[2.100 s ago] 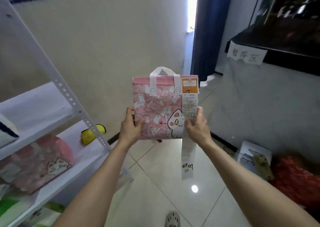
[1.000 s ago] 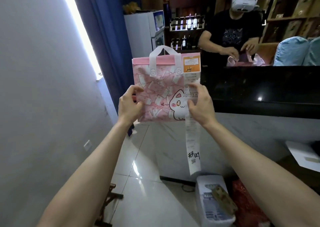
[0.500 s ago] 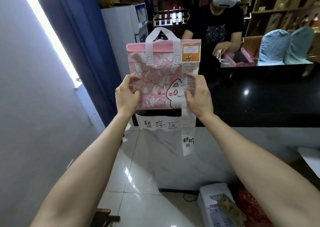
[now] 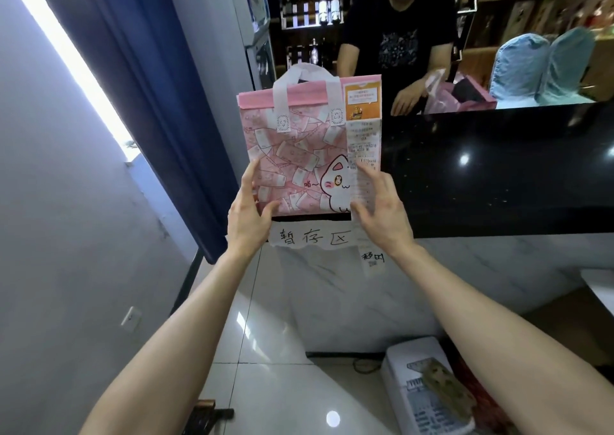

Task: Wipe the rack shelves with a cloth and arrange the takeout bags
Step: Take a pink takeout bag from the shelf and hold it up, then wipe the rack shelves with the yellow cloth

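A pink takeout bag [image 4: 299,155] with a cartoon cat, white handles and an orange sticker stands upright on the front edge of a black counter [image 4: 498,175]. A long white receipt [image 4: 363,142] hangs down its right side past the counter edge. My left hand [image 4: 247,215] is at the bag's lower left corner, fingers straight, thumb touching the front. My right hand [image 4: 382,215] is at the lower right corner with fingers spread, touching the receipt. The rack and a cloth are out of view.
A handwritten paper label [image 4: 312,237] hangs from the counter edge under the bag. Behind the counter a person [image 4: 398,42] handles another pink bag [image 4: 458,95]. A blue curtain [image 4: 143,102] and white fridge [image 4: 219,35] stand left. A white appliance [image 4: 422,388] sits on the floor.
I turned from the rack to the counter carrying the bag in both hands. The bag now rests on the counter edge and my fingers have loosened from gripping to spread.
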A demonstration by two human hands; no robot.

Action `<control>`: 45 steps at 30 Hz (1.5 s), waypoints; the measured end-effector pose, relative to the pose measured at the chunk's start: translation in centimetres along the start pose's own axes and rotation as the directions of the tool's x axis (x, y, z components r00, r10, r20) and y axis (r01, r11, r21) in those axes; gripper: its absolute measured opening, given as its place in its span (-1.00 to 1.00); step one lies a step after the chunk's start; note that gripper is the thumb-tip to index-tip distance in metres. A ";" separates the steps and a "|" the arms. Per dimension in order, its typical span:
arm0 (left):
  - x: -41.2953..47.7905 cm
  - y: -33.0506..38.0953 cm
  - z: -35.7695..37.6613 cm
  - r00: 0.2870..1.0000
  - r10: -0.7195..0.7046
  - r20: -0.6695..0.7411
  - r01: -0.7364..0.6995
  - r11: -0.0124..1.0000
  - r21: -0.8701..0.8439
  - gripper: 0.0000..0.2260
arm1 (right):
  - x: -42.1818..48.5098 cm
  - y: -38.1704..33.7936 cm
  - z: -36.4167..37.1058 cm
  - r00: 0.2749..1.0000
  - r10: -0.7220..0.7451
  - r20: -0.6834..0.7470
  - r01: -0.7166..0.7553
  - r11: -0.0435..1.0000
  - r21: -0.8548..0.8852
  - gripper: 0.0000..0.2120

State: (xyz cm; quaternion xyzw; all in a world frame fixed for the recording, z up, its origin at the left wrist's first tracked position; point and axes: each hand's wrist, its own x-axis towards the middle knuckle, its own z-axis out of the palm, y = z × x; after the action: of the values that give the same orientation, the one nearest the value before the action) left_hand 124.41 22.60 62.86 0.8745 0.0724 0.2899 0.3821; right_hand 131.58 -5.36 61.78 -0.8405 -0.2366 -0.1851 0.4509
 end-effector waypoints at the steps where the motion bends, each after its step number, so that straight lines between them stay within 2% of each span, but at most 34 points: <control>1: 0.0 -0.1 0.1 1.000 -0.004 -0.001 0.004 1.000 -0.003 -0.05 | -0.1 0.0 0.1 1.000 0.006 -0.003 -0.006 1.000 -0.004 -0.20; 10: 0.4 -1.3 0.3 0.995 0.070 0.066 -0.073 0.996 0.048 -0.15 | -0.3 -0.2 -0.1 1.000 0.000 0.000 0.000 0.999 -0.040 -0.20; 22: 0.4 -1.6 -0.5 0.995 0.075 0.066 -0.076 0.997 0.019 -0.25 | -0.4 -1.0 -1.1 1.000 0.000 -0.009 -0.001 0.994 -0.109 -0.26; 25: 0.1 -1.8 -0.8 0.996 0.067 0.057 -0.067 0.998 0.006 -0.25 | -0.9 -1.8 -1.9 0.997 -0.009 -0.071 -0.001 0.989 -0.148 -0.31; 28: -0.2 -2.0 -1.5 0.999 0.045 0.021 -0.046 0.999 0.017 -0.29 | -1.2 -3.2 -3.3 0.969 -0.044 -0.241 -0.005 0.981 -0.196 -0.40; 30: -0.7 -2.1 -2.3 0.999 0.035 -0.013 -0.034 0.998 0.043 -0.39 | -1.1 -4.3 -4.2 0.938 -0.130 -0.320 0.062 0.975 -0.213 -0.45; 31: -1.2 -2.2 -2.8 0.999 0.030 -0.026 -0.028 0.997 0.075 -0.47 | -1.1 -4.9 -4.4 0.932 -0.180 -0.316 0.120 0.972 -0.200 -0.48; 34: -3.3 -2.4 -5.0 0.998 -0.052 0.021 0.046 0.973 0.226 -0.59 | -1.0 -7.1 -3.8 0.950 -0.283 -0.134 0.267 0.956 -0.121 -0.53; 36: -5.5 -2.8 -7.1 0.982 -0.160 0.097 0.112 0.918 0.379 -0.57 | -1.4 -8.3 -2.1 0.953 -0.297 0.063 0.301 0.950 -0.085 -0.57; 38: -8.8 -3.2 -9.4 0.945 -0.282 0.165 0.165 0.848 0.503 -0.56 | -2.5 -9.1 0.2 0.917 -0.284 0.279 0.311 0.949 -0.057 -0.59; 40: -13.1 -3.5 -11.8 0.891 -0.403 0.207 0.246 0.813 0.527 -0.56 | -4.1 -9.6 2.8 0.826 -0.268 0.495 0.330 0.943 -0.039 -0.56; 42: -18.2 -4.0 -14.0 0.832 -0.517 0.202 0.350 0.772 0.531 -0.55 | -6.2 -10.1 5.6 0.689 -0.256 0.678 0.369 0.929 -0.024 -0.49; 45: -26.5 -4.4 -17.2 0.749 -0.652 0.122 0.503 0.678 0.536 -0.54 | -10.1 -11.9 10.0 0.489 -0.259 0.833 0.421 0.907 0.035 -0.39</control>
State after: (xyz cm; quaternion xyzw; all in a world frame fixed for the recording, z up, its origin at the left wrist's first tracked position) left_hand 93.34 27.20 57.06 0.9037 0.3564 -0.0121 0.2369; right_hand 117.54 6.54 59.21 -0.7999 -0.5632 0.1223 0.1674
